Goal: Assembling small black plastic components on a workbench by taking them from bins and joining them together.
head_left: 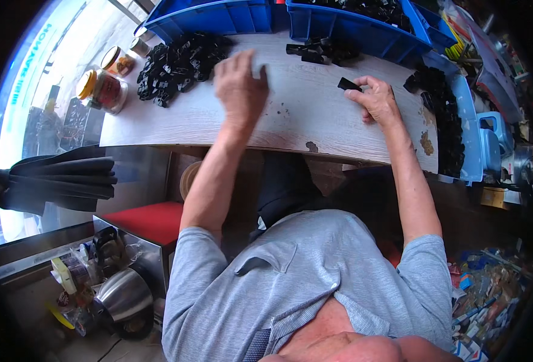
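Note:
My right hand (377,101), above the right half of the table (302,123), pinches a small black rectangular plastic piece (349,84) between thumb and fingers. Over the middle left of the table is my left hand (240,84), its fingers stretched out and somewhat blurred; nothing shows in it. Just left of that hand spreads a large pile of black plastic pieces (179,67). A smaller cluster of similar black parts (322,52) lies at the far side, between the two hands. What exactly these parts are cannot be made out.
Blue bins (218,18) line the far edge; the right-hand blue bin (357,31) holds more black parts. A light blue tray (470,130) with black pieces stands right. Jars with yellow lids (106,90) stand at the left. Below left are a red-topped cabinet (149,220) and metal kettle (124,292).

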Tool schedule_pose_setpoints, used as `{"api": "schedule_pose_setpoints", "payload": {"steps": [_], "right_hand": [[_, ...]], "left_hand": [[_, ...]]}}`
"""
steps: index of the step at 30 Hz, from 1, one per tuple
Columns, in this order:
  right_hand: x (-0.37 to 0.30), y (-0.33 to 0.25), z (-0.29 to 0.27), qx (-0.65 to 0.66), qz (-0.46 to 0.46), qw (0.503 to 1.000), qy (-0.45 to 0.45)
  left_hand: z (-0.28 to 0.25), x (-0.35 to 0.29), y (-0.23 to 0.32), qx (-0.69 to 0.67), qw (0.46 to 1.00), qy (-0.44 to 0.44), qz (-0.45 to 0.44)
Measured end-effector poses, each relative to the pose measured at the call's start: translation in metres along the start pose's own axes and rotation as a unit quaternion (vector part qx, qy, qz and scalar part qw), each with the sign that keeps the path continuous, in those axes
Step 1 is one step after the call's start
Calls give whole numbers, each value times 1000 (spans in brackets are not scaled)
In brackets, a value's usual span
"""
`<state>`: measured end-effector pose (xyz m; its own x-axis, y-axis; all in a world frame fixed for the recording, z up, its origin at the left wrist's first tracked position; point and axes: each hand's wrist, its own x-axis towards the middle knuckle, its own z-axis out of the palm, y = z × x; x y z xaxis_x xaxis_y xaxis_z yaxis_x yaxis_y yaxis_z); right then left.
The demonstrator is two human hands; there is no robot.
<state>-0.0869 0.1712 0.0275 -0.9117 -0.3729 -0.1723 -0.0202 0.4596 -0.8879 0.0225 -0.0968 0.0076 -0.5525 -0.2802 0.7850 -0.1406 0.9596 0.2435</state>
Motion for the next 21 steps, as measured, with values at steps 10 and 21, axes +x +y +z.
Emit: {"api": "schedule_pose_setpoints", "payload": {"steps": [10, 21], "right_hand": [[6, 2, -10, 168, 61, 983, 33], [32, 23, -86, 190, 75, 940, 275]], "left_hand": [[-13, -17, -31, 85, 967, -239, 7], [-13, -25, 10, -74, 966, -238, 66]]}}
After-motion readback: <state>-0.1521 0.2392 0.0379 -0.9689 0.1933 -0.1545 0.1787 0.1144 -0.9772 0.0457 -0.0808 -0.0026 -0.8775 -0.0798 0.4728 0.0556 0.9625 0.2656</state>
